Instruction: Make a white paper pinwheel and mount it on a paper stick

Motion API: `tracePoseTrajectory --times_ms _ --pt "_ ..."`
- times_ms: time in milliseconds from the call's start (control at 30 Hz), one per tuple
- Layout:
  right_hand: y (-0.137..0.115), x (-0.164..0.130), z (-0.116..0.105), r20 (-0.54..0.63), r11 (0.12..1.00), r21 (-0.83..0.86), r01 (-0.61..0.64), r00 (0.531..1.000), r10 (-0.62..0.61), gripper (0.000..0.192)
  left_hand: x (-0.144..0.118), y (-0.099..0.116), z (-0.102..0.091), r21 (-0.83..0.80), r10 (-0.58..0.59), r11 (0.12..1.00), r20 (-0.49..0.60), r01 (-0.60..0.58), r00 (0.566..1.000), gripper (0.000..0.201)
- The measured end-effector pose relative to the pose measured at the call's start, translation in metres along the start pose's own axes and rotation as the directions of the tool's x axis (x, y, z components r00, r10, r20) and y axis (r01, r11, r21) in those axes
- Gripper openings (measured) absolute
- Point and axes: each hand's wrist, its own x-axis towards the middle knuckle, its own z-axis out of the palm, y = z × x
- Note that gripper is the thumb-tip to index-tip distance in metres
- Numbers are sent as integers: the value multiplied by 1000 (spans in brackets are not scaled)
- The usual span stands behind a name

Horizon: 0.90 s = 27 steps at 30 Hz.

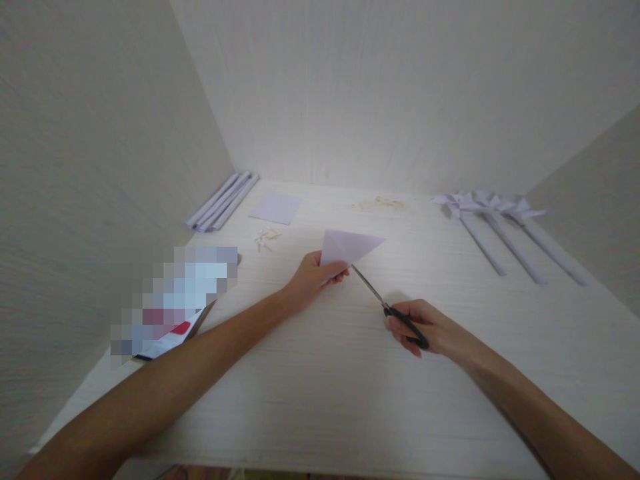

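My left hand pinches the lower corner of a folded white paper triangle, held up over the middle of the table. My right hand grips black-handled scissors. Their blades point up and left, and the tips meet the triangle's lower edge next to my left fingers.
Several rolled paper sticks lie at the back left beside a flat paper square. Small wooden bits and rubber bands lie nearby. Three paper pinwheels rest at the back right. A blurred package sits at the left edge. Walls enclose the table.
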Motion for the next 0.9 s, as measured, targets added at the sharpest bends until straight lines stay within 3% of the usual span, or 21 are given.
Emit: tracePoseTrajectory --times_ms 900 --pt "-3 -5 -3 13 995 -98 -36 999 37 38 -1 2 -1 27 -54 998 20 54 998 10"
